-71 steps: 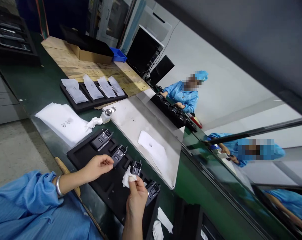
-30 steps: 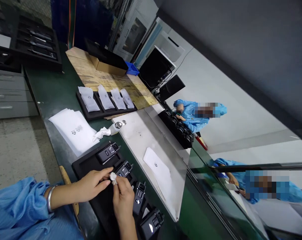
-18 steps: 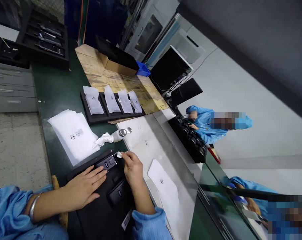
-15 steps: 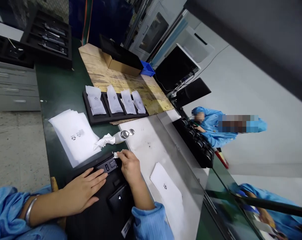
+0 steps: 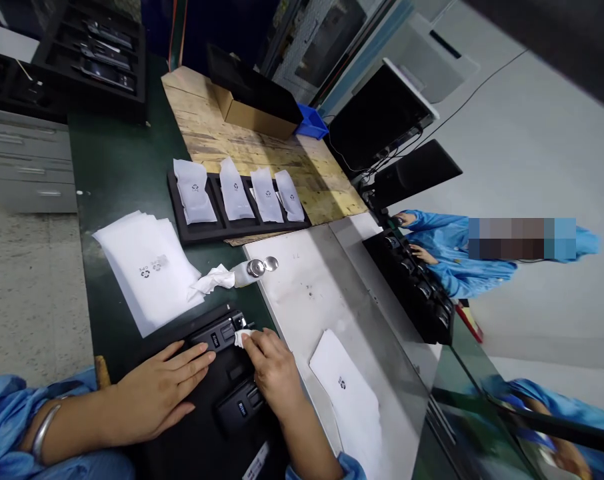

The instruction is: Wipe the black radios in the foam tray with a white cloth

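Observation:
A black handheld device [image 5: 227, 333] with a small light label lies in a black foam tray [image 5: 192, 450] in front of me. My left hand [image 5: 162, 390] rests flat with fingers spread, its fingertips on the device's near end. At the far end, my right hand [image 5: 277, 370] pinches a crumpled white tissue [image 5: 241, 337] against the device's edge. A second black device [image 5: 232, 408] lies in the same tray, partly covered by my right hand. Beyond the tray, another crumpled tissue [image 5: 215, 280] touches a small bottle with a metal top [image 5: 247, 272].
A stack of white printed sleeves [image 5: 147, 273] lies left, more sleeves [image 5: 347, 400] on the right. Behind, a black tray [image 5: 202, 232] holds several wrapped items. A tray of devices [image 5: 139, 87] sits at far left. A co-worker in blue [image 5: 442, 253] works across the bench.
My right hand and the tissue have shifted down and right at the device's end, uncovering more of it. My left hand stays in place. The camera view has turned slightly.

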`<state>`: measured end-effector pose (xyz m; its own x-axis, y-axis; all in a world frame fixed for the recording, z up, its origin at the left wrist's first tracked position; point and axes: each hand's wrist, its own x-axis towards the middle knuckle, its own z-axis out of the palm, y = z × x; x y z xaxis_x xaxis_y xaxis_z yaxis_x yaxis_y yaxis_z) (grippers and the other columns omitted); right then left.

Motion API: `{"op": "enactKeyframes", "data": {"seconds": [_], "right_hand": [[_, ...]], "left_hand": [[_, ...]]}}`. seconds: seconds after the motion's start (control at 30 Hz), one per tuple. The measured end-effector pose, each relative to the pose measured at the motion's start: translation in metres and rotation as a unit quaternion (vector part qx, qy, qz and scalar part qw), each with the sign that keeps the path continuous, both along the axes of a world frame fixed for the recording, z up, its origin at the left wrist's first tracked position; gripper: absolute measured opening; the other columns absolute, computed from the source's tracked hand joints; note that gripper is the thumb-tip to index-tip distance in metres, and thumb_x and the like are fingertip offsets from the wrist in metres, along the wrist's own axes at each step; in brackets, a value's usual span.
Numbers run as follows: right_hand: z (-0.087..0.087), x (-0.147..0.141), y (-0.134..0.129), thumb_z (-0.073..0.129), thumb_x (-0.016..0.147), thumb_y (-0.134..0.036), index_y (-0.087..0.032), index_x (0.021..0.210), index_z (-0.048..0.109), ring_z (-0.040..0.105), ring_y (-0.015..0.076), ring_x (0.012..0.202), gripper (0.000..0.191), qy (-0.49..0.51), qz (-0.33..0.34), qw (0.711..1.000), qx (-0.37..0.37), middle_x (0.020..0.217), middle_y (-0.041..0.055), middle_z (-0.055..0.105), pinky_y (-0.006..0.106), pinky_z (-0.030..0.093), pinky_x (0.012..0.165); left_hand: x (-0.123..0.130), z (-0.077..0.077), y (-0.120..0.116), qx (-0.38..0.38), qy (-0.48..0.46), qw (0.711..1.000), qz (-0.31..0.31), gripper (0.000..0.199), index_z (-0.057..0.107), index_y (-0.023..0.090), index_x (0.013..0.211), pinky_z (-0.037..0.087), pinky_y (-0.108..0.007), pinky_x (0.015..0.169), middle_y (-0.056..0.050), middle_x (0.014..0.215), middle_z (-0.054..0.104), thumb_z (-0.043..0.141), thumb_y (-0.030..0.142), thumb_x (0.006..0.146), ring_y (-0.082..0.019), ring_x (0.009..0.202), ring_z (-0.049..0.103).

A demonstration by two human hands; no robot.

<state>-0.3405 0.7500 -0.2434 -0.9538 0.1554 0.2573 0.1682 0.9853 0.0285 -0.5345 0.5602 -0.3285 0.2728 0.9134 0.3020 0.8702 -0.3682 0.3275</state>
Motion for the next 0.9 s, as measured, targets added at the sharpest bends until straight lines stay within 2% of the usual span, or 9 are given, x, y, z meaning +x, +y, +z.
{"op": "enactKeyframes", "data": {"seconds": [0.1, 0.2, 0.3, 0.4, 0.57, 0.67, 0.77, 0.9], "right_hand": [[0.007, 0.003, 0.002, 0.041, 0.089, 0.003, -0.016, 0.113, 0.067, 0.057, 0.0192, 0.092, 0.04, 0.024, -0.037, 0.999, -0.02, 0.102, 0.0063, 0.065, 0.036, 0.053, 0.092], [0.006, -0.018, 0.007, 0.043, 0.09, 0.001, -0.018, 0.113, 0.067, 0.058, 0.0197, 0.096, 0.039, 0.055, -0.063, 0.996, -0.023, 0.104, 0.007, 0.065, 0.034, 0.054, 0.088], [-0.001, -0.045, 0.01, 0.045, 0.088, 0.001, -0.017, 0.109, 0.069, 0.058, 0.021, 0.095, 0.036, 0.019, -0.057, 0.998, -0.011, 0.103, 0.007, 0.066, 0.034, 0.054, 0.084], [-0.007, -0.052, 0.01, 0.048, 0.088, -0.001, -0.016, 0.109, 0.069, 0.058, 0.0213, 0.09, 0.033, -0.009, -0.059, 0.998, 0.001, 0.099, 0.0077, 0.067, 0.033, 0.054, 0.08], [-0.011, -0.028, 0.001, 0.043, 0.088, 0.001, -0.013, 0.115, 0.068, 0.057, 0.0212, 0.094, 0.039, 0.008, -0.039, 0.999, 0.024, 0.098, 0.0088, 0.066, 0.037, 0.052, 0.097], [-0.011, -0.008, -0.002, 0.043, 0.086, 0.002, -0.014, 0.114, 0.068, 0.058, 0.02, 0.092, 0.041, 0.007, -0.038, 0.999, 0.016, 0.099, 0.0081, 0.067, 0.039, 0.051, 0.1], [-0.004, 0.016, -0.008, 0.042, 0.085, 0.003, -0.017, 0.108, 0.069, 0.061, 0.0181, 0.091, 0.041, -0.003, -0.055, 0.998, -0.013, 0.098, 0.0063, 0.067, 0.039, 0.054, 0.097], [0.005, 0.039, -0.034, 0.042, 0.09, 0.0, -0.019, 0.11, 0.069, 0.063, 0.0163, 0.095, 0.038, 0.074, -0.133, 0.988, -0.039, 0.101, 0.0068, 0.066, 0.03, 0.057, 0.082]], "left_hand": [[0.001, 0.0, 0.0, 0.003, -0.022, 1.0, -0.002, 0.053, 0.043, 0.019, 0.146, 0.025, -0.038, 0.117, -0.004, 0.158, 0.034, 0.05, 0.033, 0.095, -0.024, 0.146, 0.029], [0.002, 0.0, 0.0, 0.003, -0.037, 0.999, 0.006, 0.049, 0.048, 0.02, 0.143, 0.028, -0.037, 0.116, -0.004, 0.155, 0.039, 0.049, 0.033, 0.096, -0.023, 0.145, 0.032], [0.003, 0.002, 0.0, 0.009, -0.04, 0.999, 0.024, 0.044, 0.054, 0.022, 0.137, 0.03, -0.035, 0.113, -0.003, 0.152, 0.045, 0.048, 0.039, 0.097, -0.022, 0.142, 0.037], [0.003, 0.003, 0.001, 0.014, -0.028, 0.999, 0.031, 0.043, 0.057, 0.021, 0.134, 0.032, -0.035, 0.111, -0.001, 0.151, 0.045, 0.048, 0.042, 0.097, -0.022, 0.14, 0.039], [0.003, 0.002, 0.0, 0.014, -0.029, 0.999, 0.03, 0.041, 0.057, 0.02, 0.133, 0.033, -0.035, 0.109, -0.002, 0.154, 0.042, 0.05, 0.038, 0.096, -0.023, 0.142, 0.037], [0.002, 0.002, 0.0, 0.012, -0.03, 0.999, 0.017, 0.043, 0.056, 0.019, 0.134, 0.035, -0.036, 0.108, -0.004, 0.155, 0.04, 0.052, 0.033, 0.094, -0.025, 0.143, 0.036], [0.001, 0.003, 0.0, 0.001, -0.018, 1.0, 0.013, 0.044, 0.056, 0.018, 0.135, 0.037, -0.039, 0.108, -0.004, 0.155, 0.04, 0.052, 0.033, 0.093, -0.027, 0.142, 0.036], [0.002, 0.002, -0.002, 0.012, -0.019, 1.0, 0.011, 0.044, 0.055, 0.018, 0.136, 0.034, -0.043, 0.112, -0.005, 0.154, 0.041, 0.051, 0.031, 0.095, -0.028, 0.143, 0.035]]}}
